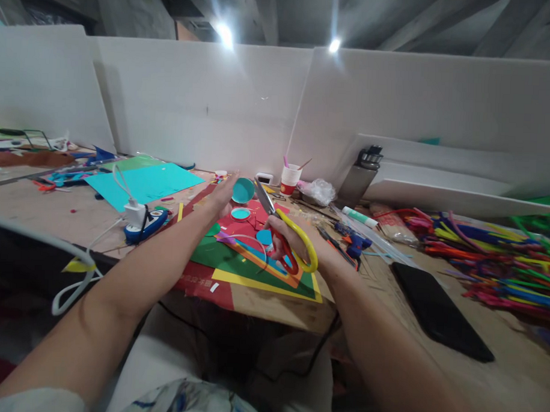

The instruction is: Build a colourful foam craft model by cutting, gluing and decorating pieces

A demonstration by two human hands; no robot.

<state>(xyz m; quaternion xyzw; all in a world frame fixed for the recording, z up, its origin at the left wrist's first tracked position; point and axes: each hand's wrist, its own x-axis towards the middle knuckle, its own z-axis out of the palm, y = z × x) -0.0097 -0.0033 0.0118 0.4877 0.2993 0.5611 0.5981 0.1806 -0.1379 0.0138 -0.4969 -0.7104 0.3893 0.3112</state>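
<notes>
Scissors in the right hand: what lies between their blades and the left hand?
In the head view, a round teal item shows between the scissors' blades and the left hand, with a smaller white-rimmed teal circle pictured below it.

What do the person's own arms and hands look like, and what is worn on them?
The left hand and right hand are without gloves, and no watch or bracelet shows. The left forearm and right forearm are bare. A pale sleeve shows at lower left; none shows on the right. Rings: too small to tell.

Scissors point(296, 225) above paper sheets point(223, 255), cups point(290, 178) behind, charger point(134, 213) to the left, phone point(440, 311) right.
</notes>
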